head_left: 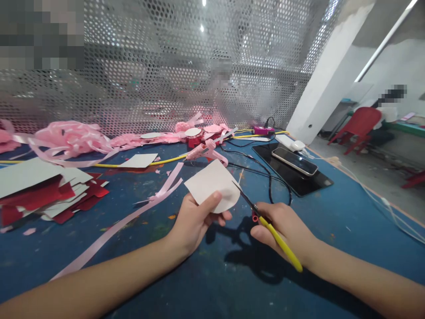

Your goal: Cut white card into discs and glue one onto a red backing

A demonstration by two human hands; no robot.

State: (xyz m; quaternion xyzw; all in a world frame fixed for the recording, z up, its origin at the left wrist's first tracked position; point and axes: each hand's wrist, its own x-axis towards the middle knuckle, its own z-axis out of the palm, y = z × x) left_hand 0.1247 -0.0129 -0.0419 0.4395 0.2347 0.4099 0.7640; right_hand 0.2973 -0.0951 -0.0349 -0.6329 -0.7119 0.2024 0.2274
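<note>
My left hand (195,219) pinches a white piece of card (212,181) above the table, thumb on top and fingers beneath. The card's lower right edge is rounded, while its upper left keeps straight sides and a corner. In my right hand (285,228) is a pair of scissors (274,237) with yellow on the handle and dark blades. Their blades point up and left, with the tip at the card's right edge. A thin white sliver stands up beside the blades. How far the blades are apart is hard to make out.
A stack of red and white card (43,186) lies at the left, near pink ribbon (73,137). Behind the card is a pink glue gun (207,150). A phone (295,161) rests on a black tablet (318,186) at the right, beside dark cables (270,186). Perforated metal (166,66) stands behind.
</note>
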